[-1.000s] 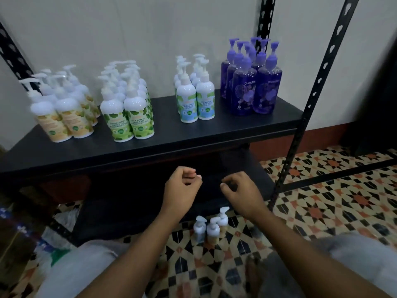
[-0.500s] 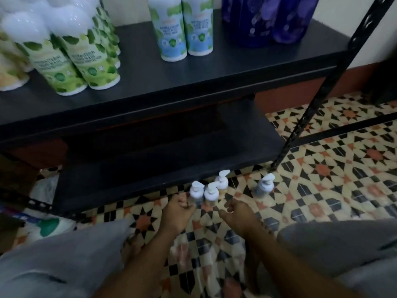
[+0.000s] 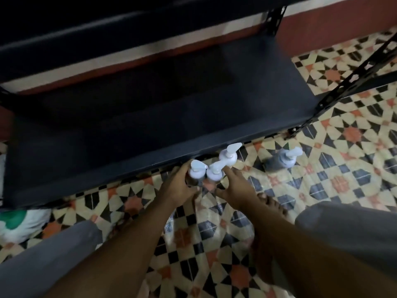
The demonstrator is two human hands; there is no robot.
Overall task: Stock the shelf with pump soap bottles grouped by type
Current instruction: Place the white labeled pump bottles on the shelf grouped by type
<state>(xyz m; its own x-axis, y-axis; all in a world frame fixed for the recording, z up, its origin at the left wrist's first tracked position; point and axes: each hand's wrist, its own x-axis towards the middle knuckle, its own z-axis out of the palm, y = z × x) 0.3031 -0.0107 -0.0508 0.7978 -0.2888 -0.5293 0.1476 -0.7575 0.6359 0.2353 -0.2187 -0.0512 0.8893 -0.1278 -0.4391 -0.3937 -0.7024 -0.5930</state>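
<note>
Down on the patterned tile floor (image 3: 214, 239), just in front of the dark bottom shelf (image 3: 150, 125), three white-topped pump bottles stand tightly together. Left hand (image 3: 179, 187) is wrapped around the leftmost bottle (image 3: 196, 172), fingers curled on its body. Right hand (image 3: 235, 190) reaches in with fingers spread, fingertips at the middle bottle (image 3: 214, 172), though whether it's really clamped on is hard to tell. Rear bottle (image 3: 228, 157) sits just behind those two, by the shelf edge. One more bottle (image 3: 286, 160) stands apart to the right, blurred. Grey-clad knees frame both forearms; a bare foot (image 3: 271, 204) peeks beside the right wrist.
</note>
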